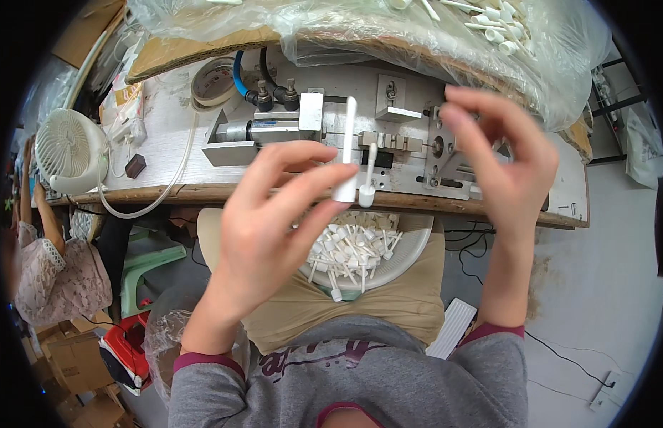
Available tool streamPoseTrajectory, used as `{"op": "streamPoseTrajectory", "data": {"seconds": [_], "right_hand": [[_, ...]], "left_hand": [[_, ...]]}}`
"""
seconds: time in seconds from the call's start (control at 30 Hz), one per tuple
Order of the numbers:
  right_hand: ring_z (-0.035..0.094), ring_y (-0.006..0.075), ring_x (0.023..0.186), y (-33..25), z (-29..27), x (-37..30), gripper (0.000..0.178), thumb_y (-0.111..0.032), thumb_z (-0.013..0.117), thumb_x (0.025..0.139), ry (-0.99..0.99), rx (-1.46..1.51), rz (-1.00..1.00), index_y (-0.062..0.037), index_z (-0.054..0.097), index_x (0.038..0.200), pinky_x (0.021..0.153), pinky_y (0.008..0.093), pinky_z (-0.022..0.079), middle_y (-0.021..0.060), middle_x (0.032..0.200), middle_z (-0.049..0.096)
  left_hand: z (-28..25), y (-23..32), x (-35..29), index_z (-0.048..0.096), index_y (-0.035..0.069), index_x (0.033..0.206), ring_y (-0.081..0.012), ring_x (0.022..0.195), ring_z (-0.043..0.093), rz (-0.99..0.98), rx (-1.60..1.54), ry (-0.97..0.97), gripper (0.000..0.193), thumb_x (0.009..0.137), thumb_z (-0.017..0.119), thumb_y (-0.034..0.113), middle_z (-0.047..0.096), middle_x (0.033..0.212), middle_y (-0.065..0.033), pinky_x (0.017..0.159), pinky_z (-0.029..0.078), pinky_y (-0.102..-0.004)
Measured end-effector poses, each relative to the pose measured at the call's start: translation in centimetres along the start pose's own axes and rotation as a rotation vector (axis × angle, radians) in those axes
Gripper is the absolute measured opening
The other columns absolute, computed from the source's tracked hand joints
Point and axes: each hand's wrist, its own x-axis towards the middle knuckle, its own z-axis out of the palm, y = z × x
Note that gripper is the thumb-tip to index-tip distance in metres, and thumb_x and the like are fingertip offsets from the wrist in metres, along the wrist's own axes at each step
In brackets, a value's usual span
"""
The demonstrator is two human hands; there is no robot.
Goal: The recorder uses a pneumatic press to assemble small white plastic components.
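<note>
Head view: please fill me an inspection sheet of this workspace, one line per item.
Surface: pale bench with a wooden front edge, carrying a metal fixture.
Job's things: long white piece in hand; smaller white scoop beside it, support unclear; basin of white scoops at the lap.
Clutter: tape roll, white fan, plastic sheeting over cardboard.
Grippers: left hand pinches the long white piece; right hand is raised, fingers curled, nothing seen in it.
Cables: blue hose at the fixture; black cables below the bench.
Surroundings: another person, green stool, boxes.
</note>
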Motion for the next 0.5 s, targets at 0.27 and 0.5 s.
{"op": "streamPoseTrajectory", "data": {"seconds": [0.27, 0.5], "right_hand": [[0.066, 0.0249, 0.091, 5.7, 4.0, 11.5, 0.036, -0.024, 0.077, 0.086, 0.000, -0.307, -0.255, -0.0012, 0.071, 0.113, 0.082, 0.0342, 0.052, 0.0137, 0.101, 0.071], [0.065, 0.0359, 0.103, 6.0, 5.9, 15.4, 0.044, -0.027, 0.078, 0.083, -0.254, -0.367, -0.066, 0.0044, 0.068, 0.113, 0.091, 0.0417, 0.052, 0.0237, 0.108, 0.068]], "left_hand": [[5.3, -0.4, 0.0, 0.073, -0.003, 0.105, -0.0190, 0.079, 0.065, 0.234, 0.398, -0.160, 0.029, 0.076, 0.074, 0.003, 0.069, 0.127, -0.0132, 0.070, 0.049, -0.0327], [6.3, 0.2, 1.3, 0.074, -0.002, 0.102, -0.0164, 0.073, 0.066, 0.243, 0.594, -0.197, 0.027, 0.077, 0.069, 0.005, 0.071, 0.124, -0.0155, 0.064, 0.046, -0.0291]]}}
